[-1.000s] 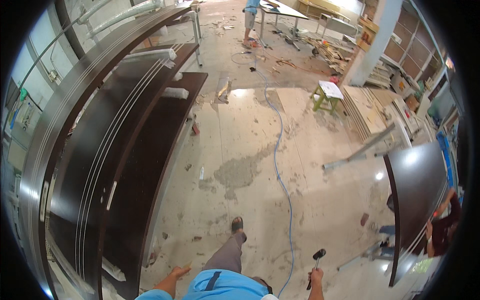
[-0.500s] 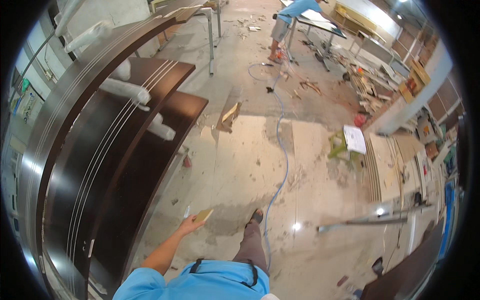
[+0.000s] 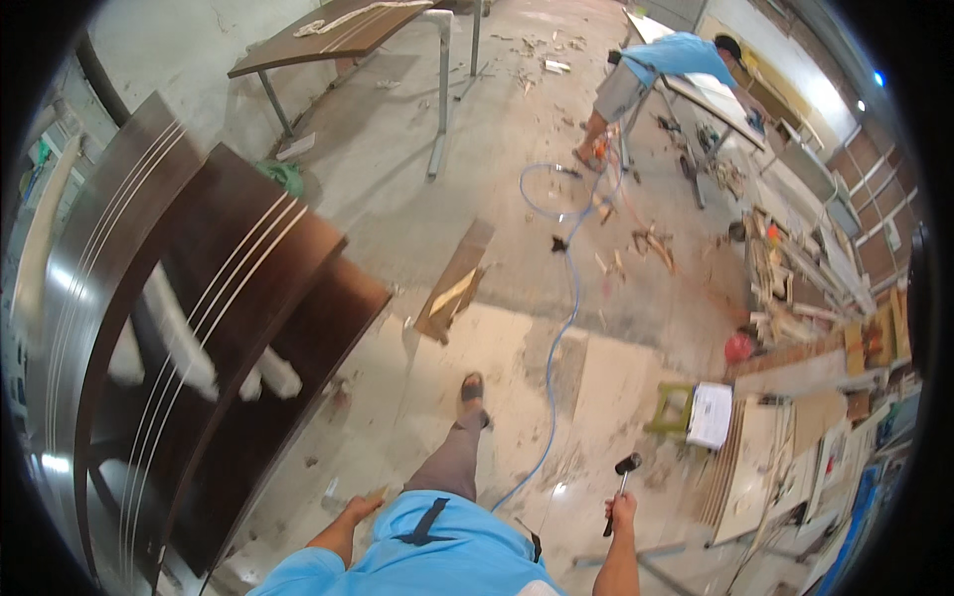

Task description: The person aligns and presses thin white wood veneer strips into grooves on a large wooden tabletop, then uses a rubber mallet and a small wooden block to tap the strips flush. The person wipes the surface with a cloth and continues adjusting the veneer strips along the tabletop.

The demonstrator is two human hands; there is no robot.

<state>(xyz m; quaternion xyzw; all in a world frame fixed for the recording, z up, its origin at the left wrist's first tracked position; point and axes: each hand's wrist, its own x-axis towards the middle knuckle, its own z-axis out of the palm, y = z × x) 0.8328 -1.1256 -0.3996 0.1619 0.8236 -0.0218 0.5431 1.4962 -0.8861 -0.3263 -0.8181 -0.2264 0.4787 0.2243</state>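
Observation:
My right hand (image 3: 622, 510) is wrapped round the handle of a mallet (image 3: 628, 464), whose black head points up and away from me. On the other side, my left hand (image 3: 360, 508) hangs low beside my blue shirt, closed on a small flat tan block (image 3: 378, 493) that looks like wood. Only the block's edge shows past the fingers. To the left of that hand stand several large dark brown panels (image 3: 234, 263) with pale stripes, white wrapped supports (image 3: 179, 333) between them.
A blue hose (image 3: 553, 368) winds along the floor ahead. Beyond it a worker (image 3: 656, 74) in blue bends over a table. A wooden offcut (image 3: 459, 283) lies ahead; a green stool (image 3: 673, 409) with papers stands right. Scrap wood (image 3: 795, 273) piles up at far right.
I have stepped forward, past part of the dark panels. My right hand with the mallet has come into view. The left hand with the block is lower and nearer my body.

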